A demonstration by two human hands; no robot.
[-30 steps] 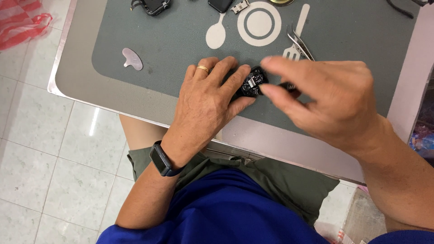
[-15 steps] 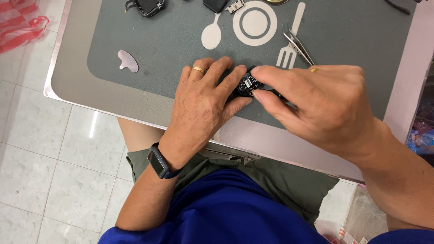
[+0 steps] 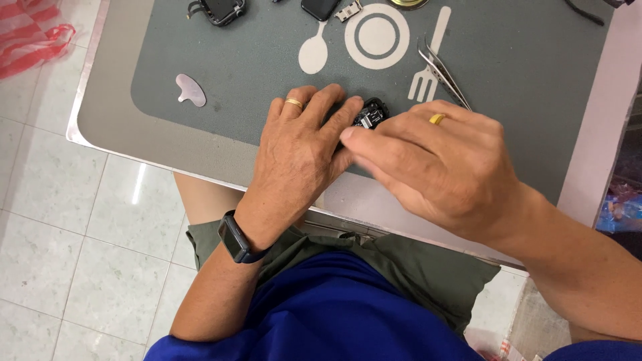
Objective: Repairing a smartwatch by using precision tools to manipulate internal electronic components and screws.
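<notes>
We press our left hand flat to steady the small black device under its fingertips, while our right hand pinches it from beside, tweezers lying just beyond.

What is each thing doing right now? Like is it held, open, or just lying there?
left hand: flat on the mat, fingers pressing the small black part
right hand: fingertips pinching the same part
small black part: open, insides showing, held by both hands
tweezers: lying loose on the mat, untouched
grey mat: spread flat on the table
pale pick: lying flat, untouched
wristwatch: strapped on the left wrist
</notes>
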